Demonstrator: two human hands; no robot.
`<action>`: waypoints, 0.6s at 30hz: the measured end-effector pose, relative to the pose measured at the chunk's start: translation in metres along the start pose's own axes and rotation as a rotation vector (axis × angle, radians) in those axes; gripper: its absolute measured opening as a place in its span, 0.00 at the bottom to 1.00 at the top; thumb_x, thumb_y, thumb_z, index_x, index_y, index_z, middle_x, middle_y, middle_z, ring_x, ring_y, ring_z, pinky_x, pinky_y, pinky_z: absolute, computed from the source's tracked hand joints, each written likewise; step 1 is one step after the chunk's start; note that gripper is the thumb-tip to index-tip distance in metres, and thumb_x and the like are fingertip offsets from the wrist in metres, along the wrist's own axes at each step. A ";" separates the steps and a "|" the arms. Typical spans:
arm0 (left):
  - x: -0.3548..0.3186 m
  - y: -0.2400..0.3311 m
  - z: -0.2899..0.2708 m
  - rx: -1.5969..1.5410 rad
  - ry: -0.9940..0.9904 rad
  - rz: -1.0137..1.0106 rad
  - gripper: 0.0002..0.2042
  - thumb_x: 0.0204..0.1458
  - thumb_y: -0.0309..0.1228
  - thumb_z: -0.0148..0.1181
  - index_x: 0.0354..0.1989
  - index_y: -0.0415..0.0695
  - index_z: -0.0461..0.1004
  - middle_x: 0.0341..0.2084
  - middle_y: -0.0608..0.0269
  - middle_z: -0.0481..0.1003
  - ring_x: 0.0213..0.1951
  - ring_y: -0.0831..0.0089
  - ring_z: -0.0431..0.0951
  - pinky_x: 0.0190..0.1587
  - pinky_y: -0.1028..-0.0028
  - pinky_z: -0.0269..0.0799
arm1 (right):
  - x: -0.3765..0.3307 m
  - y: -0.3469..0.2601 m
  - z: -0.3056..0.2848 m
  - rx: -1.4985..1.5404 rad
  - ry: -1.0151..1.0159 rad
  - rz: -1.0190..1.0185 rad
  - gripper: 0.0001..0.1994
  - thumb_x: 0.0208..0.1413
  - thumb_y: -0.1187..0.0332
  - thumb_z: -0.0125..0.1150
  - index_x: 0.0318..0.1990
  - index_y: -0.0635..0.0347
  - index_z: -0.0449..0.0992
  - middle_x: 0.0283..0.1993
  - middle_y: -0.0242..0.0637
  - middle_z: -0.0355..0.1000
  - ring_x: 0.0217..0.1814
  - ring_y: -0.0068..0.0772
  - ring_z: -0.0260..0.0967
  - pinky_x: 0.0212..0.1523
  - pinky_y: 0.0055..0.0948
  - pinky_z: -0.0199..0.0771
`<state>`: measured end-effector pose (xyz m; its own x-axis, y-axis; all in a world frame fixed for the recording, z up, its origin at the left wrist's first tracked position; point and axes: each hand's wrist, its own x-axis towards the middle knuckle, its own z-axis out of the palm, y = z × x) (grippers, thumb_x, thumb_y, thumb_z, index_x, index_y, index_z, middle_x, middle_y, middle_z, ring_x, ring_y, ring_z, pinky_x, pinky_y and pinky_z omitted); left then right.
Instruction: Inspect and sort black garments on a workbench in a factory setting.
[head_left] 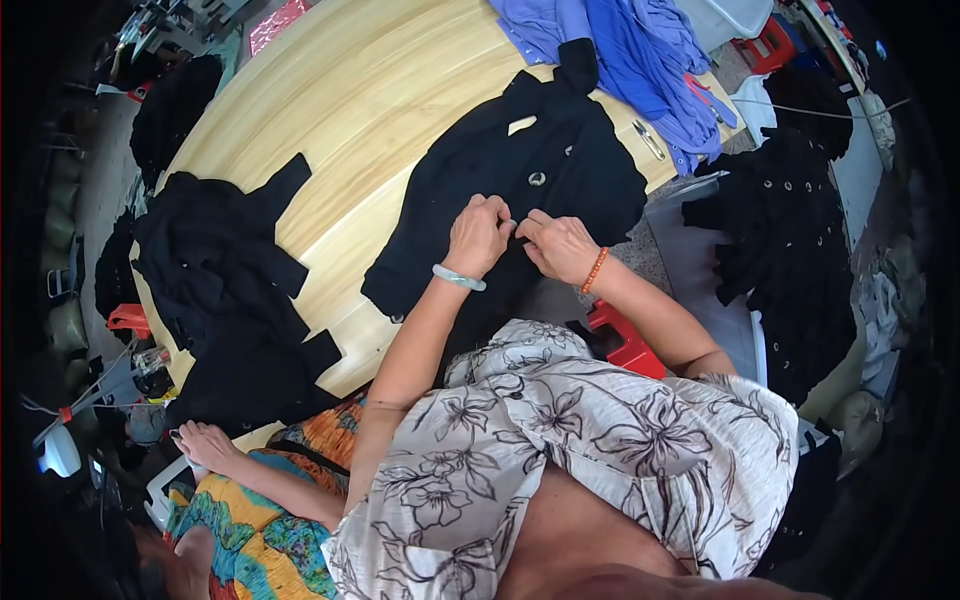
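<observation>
My left hand (483,236) and right hand (560,248) sit close together, each pinching the black garment (500,160) near a shiny round fitting (536,179); it lies on the worktop (340,95), beside blue-violet cloth (635,70).

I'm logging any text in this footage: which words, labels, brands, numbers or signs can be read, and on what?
None can be read.
Black garment in the middle: no lettering shows.
Blue garments: no lettering shows.
Pinkish-red sheet at the upper left: too small and blurred to tell whether it is printed.
Background clutter at the left: too small and blurred.
</observation>
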<state>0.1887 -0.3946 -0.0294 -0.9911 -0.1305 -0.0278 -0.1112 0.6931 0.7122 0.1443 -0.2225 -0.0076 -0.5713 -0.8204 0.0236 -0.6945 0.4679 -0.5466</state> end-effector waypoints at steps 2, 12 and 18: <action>0.001 -0.012 -0.002 -0.163 -0.032 -0.017 0.04 0.43 0.25 0.64 0.25 0.39 0.74 0.23 0.53 0.75 0.28 0.55 0.77 0.33 0.63 0.74 | 0.006 -0.003 -0.001 0.037 0.053 -0.075 0.08 0.47 0.73 0.59 0.36 0.57 0.71 0.35 0.41 0.68 0.33 0.51 0.70 0.32 0.45 0.69; -0.012 -0.029 0.010 -0.972 -0.288 -0.390 0.02 0.50 0.26 0.64 0.28 0.43 0.77 0.20 0.72 0.74 0.20 0.85 0.70 0.22 0.83 0.63 | -0.007 -0.015 -0.004 0.088 0.121 0.021 0.18 0.48 0.73 0.61 0.49 0.59 0.67 0.40 0.48 0.71 0.35 0.56 0.72 0.35 0.46 0.74; -0.023 -0.021 0.007 -1.022 -0.352 -0.217 0.10 0.53 0.26 0.64 0.42 0.37 0.75 0.31 0.68 0.76 0.31 0.83 0.73 0.37 0.82 0.71 | -0.005 0.000 -0.012 0.020 -0.033 -0.014 0.17 0.48 0.67 0.61 0.46 0.62 0.70 0.38 0.49 0.70 0.36 0.55 0.72 0.36 0.47 0.74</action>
<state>0.2130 -0.4011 -0.0486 -0.9415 0.1438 -0.3048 -0.3328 -0.2548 0.9079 0.1417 -0.2143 0.0022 -0.5464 -0.8375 0.0041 -0.6936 0.4497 -0.5627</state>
